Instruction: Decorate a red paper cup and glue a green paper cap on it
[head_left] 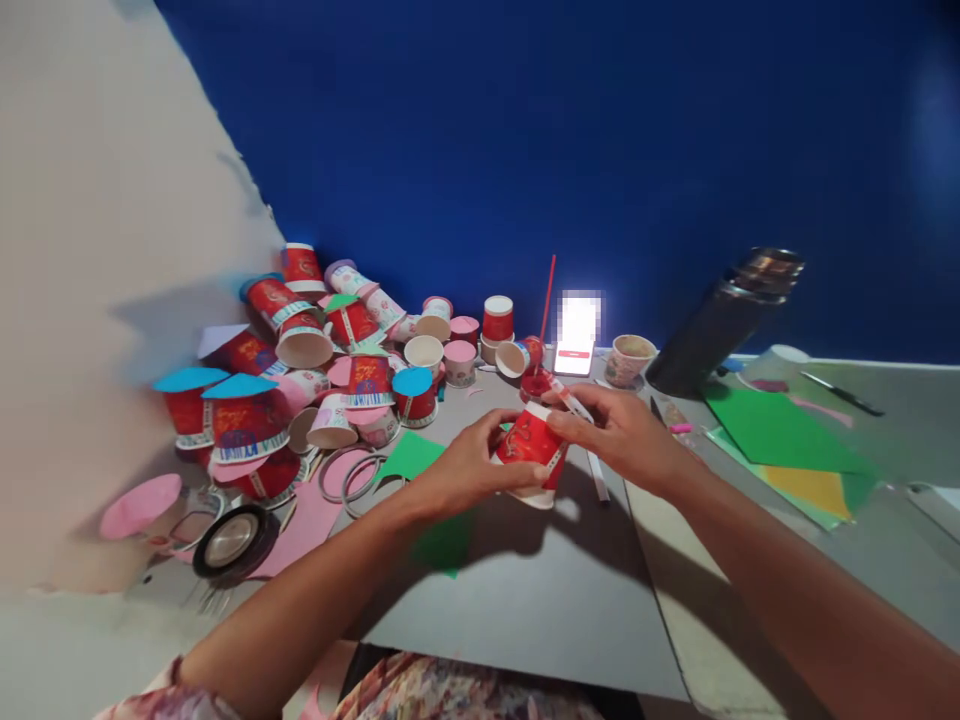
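Observation:
In the head view, my left hand (480,455) is wrapped round a red paper cup (531,448) with a white rim. The cup is tilted above the grey tabletop, its wider rim down, and a strip with small marks runs along its right side. My right hand (619,430) is closed at the cup's upper right, its fingers touching or very near the cup. Between its thumb and fingers is a slim white and red stick (568,398), whose exact kind I cannot make out. A white strip (598,476) lies on the table behind the hands.
Many decorated paper cups (251,418) are heaped at the left. A phone (576,340) leans on the blue wall. A dark flask (712,330) stands at the right, near green paper sheets (780,425). Metal rings (362,483) and pink paper (304,530) lie left.

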